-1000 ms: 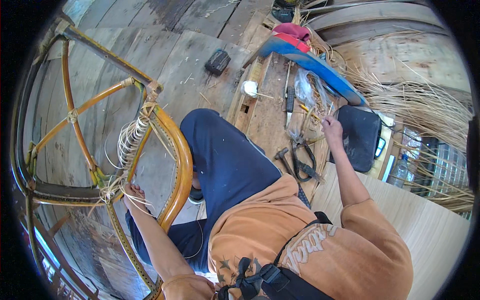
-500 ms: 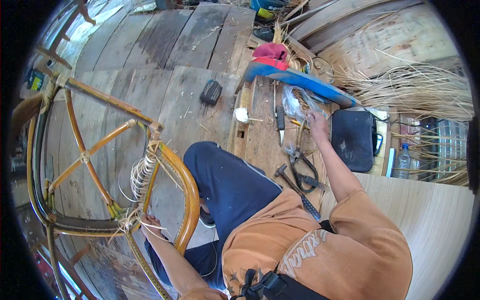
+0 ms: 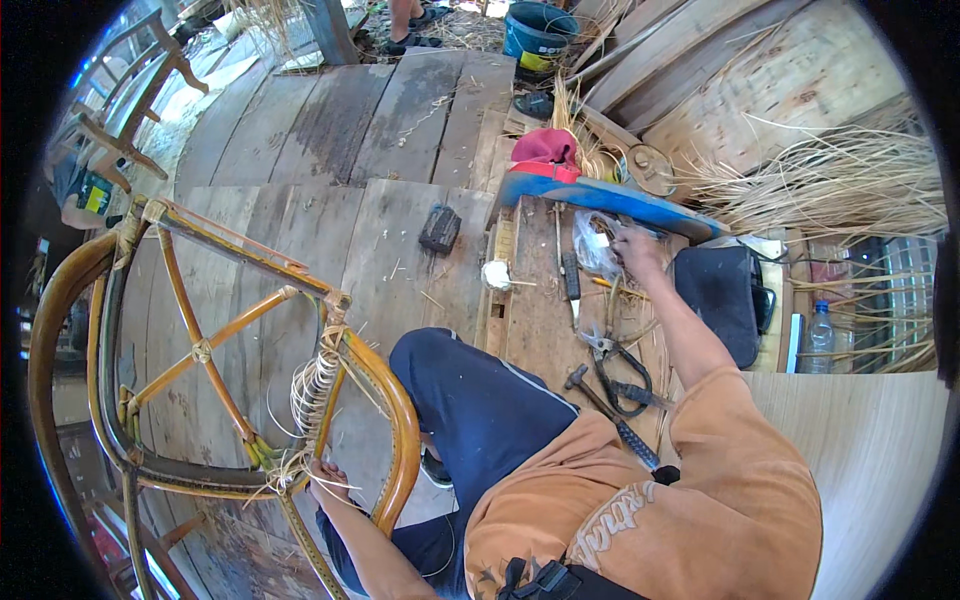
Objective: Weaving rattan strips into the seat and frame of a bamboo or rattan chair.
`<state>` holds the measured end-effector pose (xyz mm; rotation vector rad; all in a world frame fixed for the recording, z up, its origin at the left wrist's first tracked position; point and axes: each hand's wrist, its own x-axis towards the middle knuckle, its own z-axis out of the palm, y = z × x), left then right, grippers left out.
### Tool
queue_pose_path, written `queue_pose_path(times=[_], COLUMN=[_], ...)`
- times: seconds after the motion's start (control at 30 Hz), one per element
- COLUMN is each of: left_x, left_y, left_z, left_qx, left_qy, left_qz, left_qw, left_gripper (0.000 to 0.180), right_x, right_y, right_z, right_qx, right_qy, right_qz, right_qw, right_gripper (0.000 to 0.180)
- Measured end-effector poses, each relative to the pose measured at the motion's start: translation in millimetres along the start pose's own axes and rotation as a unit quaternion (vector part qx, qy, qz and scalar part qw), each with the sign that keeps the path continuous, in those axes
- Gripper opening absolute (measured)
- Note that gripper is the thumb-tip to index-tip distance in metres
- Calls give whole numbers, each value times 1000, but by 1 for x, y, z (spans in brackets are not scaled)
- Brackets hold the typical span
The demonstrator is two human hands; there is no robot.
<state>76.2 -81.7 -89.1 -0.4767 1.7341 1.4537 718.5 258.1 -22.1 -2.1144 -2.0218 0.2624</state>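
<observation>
A rattan chair frame (image 3: 402,430) with crossed canes and bound joints stands at my left. Pale cane strip (image 3: 313,395) winds in loose coils around one of its bars. My left hand (image 3: 328,481) is closed at the lower joint beside the coils, where loose strip ends stick out. On the wooden bench, my right hand (image 3: 636,250) reaches to a clear plastic bag (image 3: 594,240), with bent fingers closed at its edge. The bag's contents are mostly hidden. Near that hand lie cutting pliers (image 3: 601,345), a hammer (image 3: 612,415) and a dark-handled tool (image 3: 571,280).
A blue board (image 3: 610,192) edges the bench, with a red cap (image 3: 546,150) by its end. A black case (image 3: 714,300) and water bottle (image 3: 821,335) are at right, below bundled cane strips (image 3: 840,185). A dark block (image 3: 440,229) sits on the planks. Another person's legs (image 3: 405,22) show beyond.
The whole view has shifted, bringing more of the far floor and a person's legs into sight. My right hand's fingers have curled at the bag, whose brown contents show less. My left hand stays at the joint.
</observation>
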Motion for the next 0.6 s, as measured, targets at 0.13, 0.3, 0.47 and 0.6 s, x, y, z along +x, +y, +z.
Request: queue_pose_path(times=[0.13,0.3,0.47,0.6], left_x=[1,10,4,23], left_y=[7,5,8,0], left_z=[-11,-10,1,-16], left_qx=[-8,-8,-28,-35], left_qy=[-4,-12,14,-15], left_qz=[5,7,-14,-24], left_qw=[1000,1000,999,999], left_gripper=[19,19,16,15], right_x=[-3,-8,-11,0], right_y=[-22,-24,-9,3], right_z=[-45,-60,-51,-26], right_qx=[373,499,387,328], right_qy=[-111,-133,-136,-83], right_qz=[212,262,209,137], right_qw=[896,815,888,931], right_gripper=[9,5,6,6])
